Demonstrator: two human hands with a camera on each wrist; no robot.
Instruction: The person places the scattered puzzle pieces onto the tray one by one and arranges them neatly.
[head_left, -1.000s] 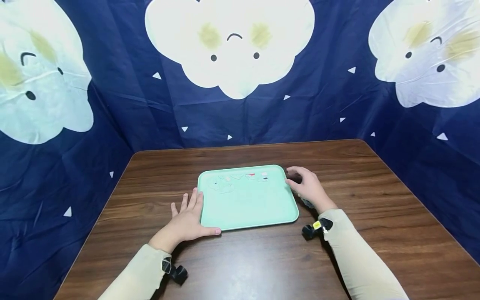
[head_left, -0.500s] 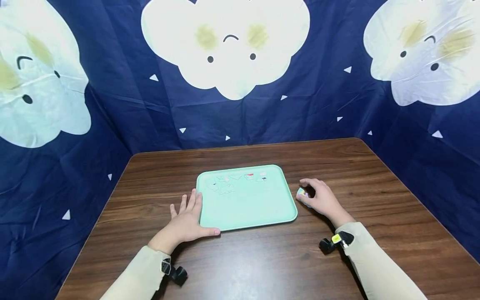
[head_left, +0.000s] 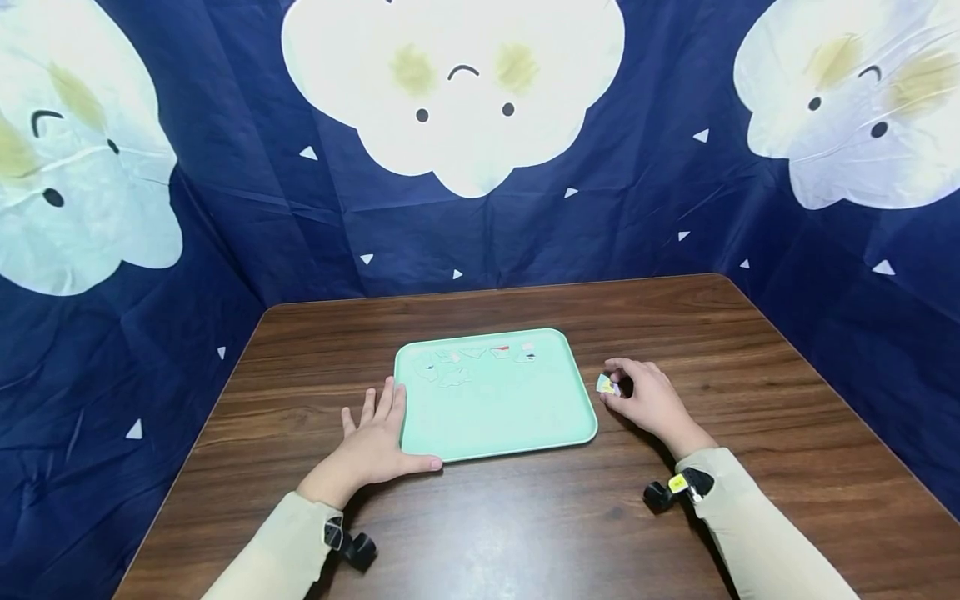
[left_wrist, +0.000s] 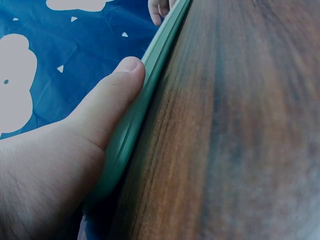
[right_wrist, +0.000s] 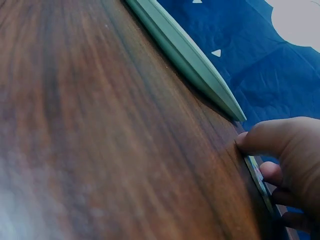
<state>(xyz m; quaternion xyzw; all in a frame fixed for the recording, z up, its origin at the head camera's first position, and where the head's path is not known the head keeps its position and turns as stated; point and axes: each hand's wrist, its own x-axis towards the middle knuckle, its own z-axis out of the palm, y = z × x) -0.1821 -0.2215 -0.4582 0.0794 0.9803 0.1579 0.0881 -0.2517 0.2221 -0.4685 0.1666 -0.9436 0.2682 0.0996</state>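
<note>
A mint-green tray lies on the table, with several small thin cut-out pieces along its far left and back part. At its near left corner, my left hand rests with fingers spread along the left rim and thumb against the front rim. Just right of the tray, my right hand holds a small flat piece with a blue, yellow and purple print between thumb and fingers, low at the table. In the right wrist view the printed piece shows edge-on, partly hidden by the fingers.
The brown wood-grain table carries the tray. Behind and at both sides hangs a dark blue cloth with white clouds and small triangles. A black camera is strapped to each wrist.
My right hand has moved away from the tray's right rim, rightward and toward me, and the printed piece now shows between its fingers. The left hand and the tray have stayed put.
</note>
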